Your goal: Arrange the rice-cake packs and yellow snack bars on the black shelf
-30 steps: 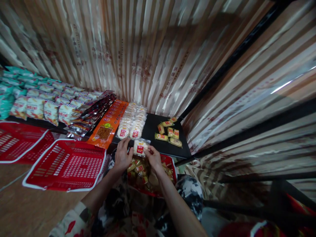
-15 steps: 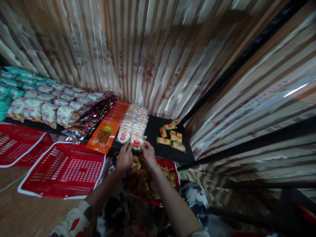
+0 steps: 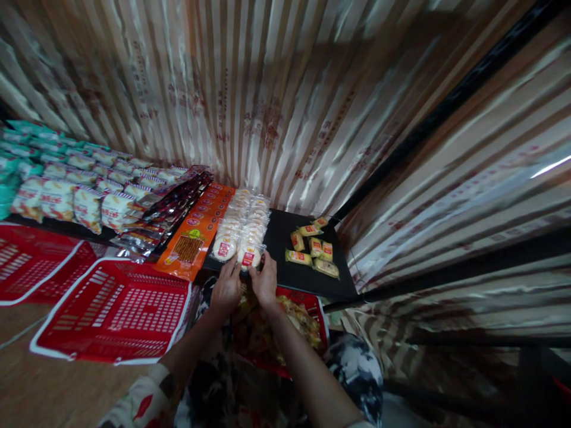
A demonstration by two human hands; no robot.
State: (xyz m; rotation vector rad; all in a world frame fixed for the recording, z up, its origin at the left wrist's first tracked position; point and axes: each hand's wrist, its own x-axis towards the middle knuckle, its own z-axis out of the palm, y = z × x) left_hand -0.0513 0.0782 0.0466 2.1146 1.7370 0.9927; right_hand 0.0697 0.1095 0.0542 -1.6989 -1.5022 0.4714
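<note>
A clear packet of round white rice crackers (image 3: 248,257) with a red label lies at the front of the right-hand row on the black shelf. My left hand (image 3: 226,289) pinches its lower left edge with the fingertips. Around its lower right side, the fingers and thumb of my right hand (image 3: 264,279) are closed. Behind and beside it, more rice cracker packets (image 3: 229,226) overlap in two rows. Just left of these is an orange bag of stick snacks (image 3: 187,246).
Several small yellow-wrapped cakes (image 3: 314,246) lie loose on the black shelf (image 3: 281,276). Below my hands, a red basket (image 3: 322,324) holds yellow packets. Another red basket (image 3: 120,309) stands left. White snack bags (image 3: 57,199) line the shelf's left. A black pole (image 3: 401,148) slants at right.
My right hand has shifted its grip around the packet's right edge, its fingers now farther up that side. The packet lies nearly in the same place. The view has tilted slightly.
</note>
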